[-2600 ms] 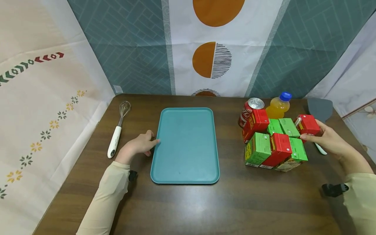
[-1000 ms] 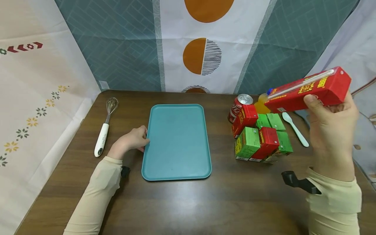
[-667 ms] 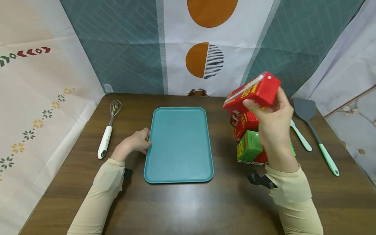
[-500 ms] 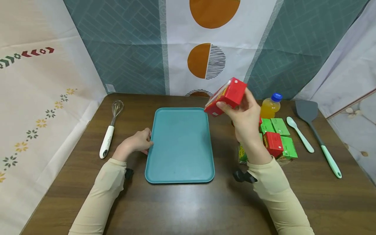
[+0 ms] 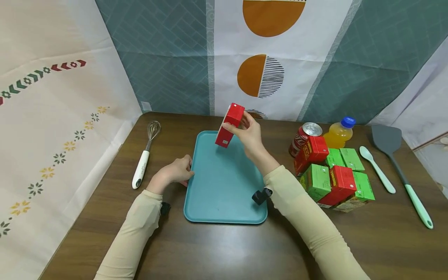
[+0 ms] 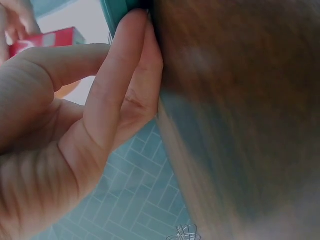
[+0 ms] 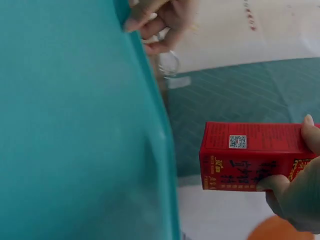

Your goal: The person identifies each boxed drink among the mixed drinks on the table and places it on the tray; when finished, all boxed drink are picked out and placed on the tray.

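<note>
My right hand (image 5: 250, 138) holds a red juice box (image 5: 230, 125) tilted in the air over the far part of the teal tray (image 5: 224, 194). In the right wrist view, thumb and fingers grip one end of the box (image 7: 250, 157), and its other end hangs apart from the tray. My left hand (image 5: 175, 173) is at the tray's left edge, thumb on the rim and fingers beside it. Seen from the left wrist, its fingertips (image 6: 132, 30) meet the rim; how far they reach under it is hidden.
Right of the tray stand red boxes (image 5: 341, 182) and green boxes (image 5: 316, 181), packed together. Behind them are a red soda can (image 5: 302, 138) and an orange drink bottle (image 5: 337, 134). A spoon (image 5: 378, 171) and a spatula (image 5: 402, 167) lie farther right, a whisk (image 5: 143, 159) left.
My right hand has lifted the red juice box from the right-hand group and carried it left, over the tray. The left hand has stayed at the tray's edge.
</note>
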Demonstrator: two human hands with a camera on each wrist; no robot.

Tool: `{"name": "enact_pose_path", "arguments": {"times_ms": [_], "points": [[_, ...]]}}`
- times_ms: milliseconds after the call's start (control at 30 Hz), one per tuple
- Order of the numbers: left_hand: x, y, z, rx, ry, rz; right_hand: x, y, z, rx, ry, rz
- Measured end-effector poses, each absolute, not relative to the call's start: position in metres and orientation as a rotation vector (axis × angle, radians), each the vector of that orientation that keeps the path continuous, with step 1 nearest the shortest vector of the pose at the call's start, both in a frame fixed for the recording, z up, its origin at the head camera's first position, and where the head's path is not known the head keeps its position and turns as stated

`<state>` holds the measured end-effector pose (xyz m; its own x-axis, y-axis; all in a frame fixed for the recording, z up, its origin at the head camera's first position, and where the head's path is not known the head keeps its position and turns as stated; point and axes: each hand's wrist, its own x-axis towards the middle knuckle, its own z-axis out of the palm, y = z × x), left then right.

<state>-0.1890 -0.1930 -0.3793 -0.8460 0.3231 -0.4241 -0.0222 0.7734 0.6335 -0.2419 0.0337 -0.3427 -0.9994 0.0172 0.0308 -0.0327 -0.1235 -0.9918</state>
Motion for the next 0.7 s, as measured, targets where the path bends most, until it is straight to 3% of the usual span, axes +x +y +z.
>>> {"name": "enact_pose_path", "arguments": {"times_ms": [700], "points": [[-0.189,-0.191,-0.381,0.204,2.449,0.891,-0.271,-0.029,-0.372,0.22,-2.516,2.189]]}}
